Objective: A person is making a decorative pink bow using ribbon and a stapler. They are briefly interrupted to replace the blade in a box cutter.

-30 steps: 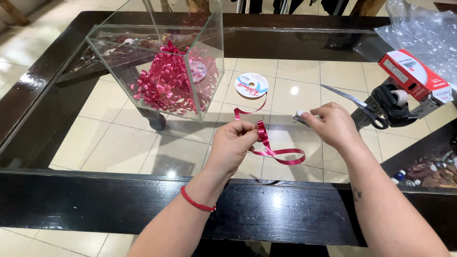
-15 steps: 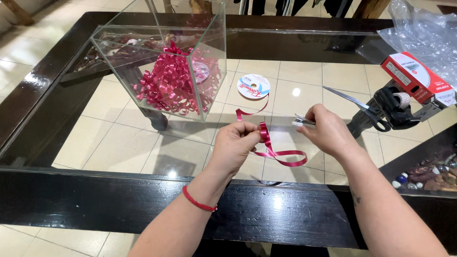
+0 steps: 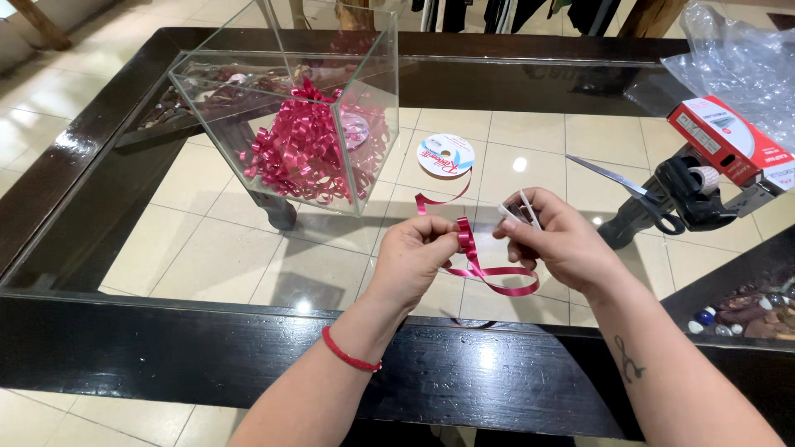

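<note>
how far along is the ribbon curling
Done: a heap of curled ribbon already fills the glass box. In hand: the left hand pinches a red strip while the right hand holds a small white piece at it. Left: the strip's loop lies uncurled, still running to the spool.

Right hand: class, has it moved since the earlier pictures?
Yes. The right hand has shifted leftward, away from the scissors and closer to the left hand.

Crimson Ribbon on Dark Desk

A shiny crimson ribbon (image 3: pixel 484 269); matching curled ribbon bows (image 3: pixel 310 153) in a clear glass box (image 3: pixel 248 108); a white spool (image 3: pixel 445 155); black-handled scissors (image 3: pixel 654 194); red-and-white carton (image 3: pixel 729 141); glossy black desk (image 3: pixel 166 348); a red wristband (image 3: pixel 349 356).
</note>
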